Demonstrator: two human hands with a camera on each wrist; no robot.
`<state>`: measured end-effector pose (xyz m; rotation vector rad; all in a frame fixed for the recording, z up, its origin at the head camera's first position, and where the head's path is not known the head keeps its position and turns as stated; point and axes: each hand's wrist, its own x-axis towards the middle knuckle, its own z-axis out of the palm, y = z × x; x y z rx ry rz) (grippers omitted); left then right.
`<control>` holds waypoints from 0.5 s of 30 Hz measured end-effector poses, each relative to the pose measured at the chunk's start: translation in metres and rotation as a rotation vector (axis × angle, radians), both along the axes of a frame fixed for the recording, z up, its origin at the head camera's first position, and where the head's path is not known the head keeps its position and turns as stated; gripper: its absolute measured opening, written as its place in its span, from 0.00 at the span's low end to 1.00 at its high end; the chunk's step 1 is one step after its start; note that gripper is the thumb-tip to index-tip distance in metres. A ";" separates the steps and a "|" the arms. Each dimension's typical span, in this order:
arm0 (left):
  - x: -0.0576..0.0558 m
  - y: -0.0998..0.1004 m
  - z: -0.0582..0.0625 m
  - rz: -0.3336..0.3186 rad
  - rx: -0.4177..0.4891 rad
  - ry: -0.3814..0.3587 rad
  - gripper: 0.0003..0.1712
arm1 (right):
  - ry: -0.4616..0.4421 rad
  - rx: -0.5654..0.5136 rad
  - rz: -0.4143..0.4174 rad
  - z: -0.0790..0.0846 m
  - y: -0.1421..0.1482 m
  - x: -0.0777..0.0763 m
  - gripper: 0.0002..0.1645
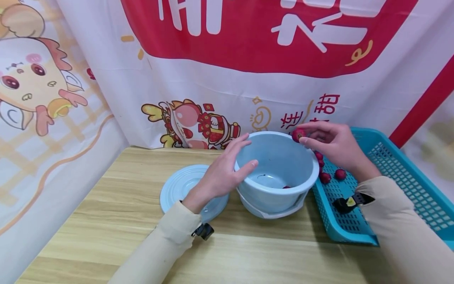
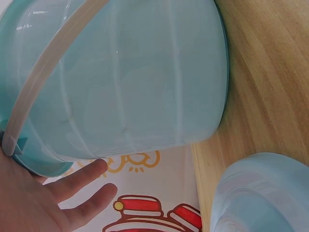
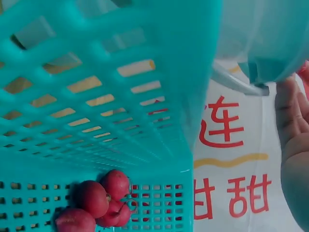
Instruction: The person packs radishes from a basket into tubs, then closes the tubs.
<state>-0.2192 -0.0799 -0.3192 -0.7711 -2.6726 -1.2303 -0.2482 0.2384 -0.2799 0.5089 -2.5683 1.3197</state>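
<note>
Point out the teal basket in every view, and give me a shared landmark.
Head: the teal basket is at right.
Left wrist: not in it.
Right wrist: it fills most of the left.
Shared landmark: the blue bucket, upper left for left wrist, top right for right wrist.

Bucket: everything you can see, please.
The bucket is light blue, round, glossy and plastic-looking. It stands upright and open on the wooden table, between the lid and the teal basket. Its handle hangs down in front. Something red lies inside, mostly hidden. The left hand lies against its left rim.
</note>
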 end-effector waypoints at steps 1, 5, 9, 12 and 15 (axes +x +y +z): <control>0.000 0.000 0.000 0.000 0.002 0.000 0.43 | 0.017 -0.004 0.018 -0.001 -0.002 0.001 0.28; 0.000 0.000 -0.001 0.001 -0.001 -0.003 0.43 | 0.053 0.014 0.070 -0.003 -0.011 0.003 0.27; 0.000 0.000 -0.001 0.002 -0.004 -0.006 0.43 | 0.100 0.113 0.081 -0.006 -0.021 0.006 0.27; 0.000 0.000 -0.001 0.001 -0.003 -0.007 0.43 | 0.153 0.180 0.084 -0.007 -0.026 0.007 0.26; 0.000 0.000 0.000 0.002 -0.004 -0.008 0.43 | 0.194 0.221 0.105 -0.007 -0.029 0.008 0.26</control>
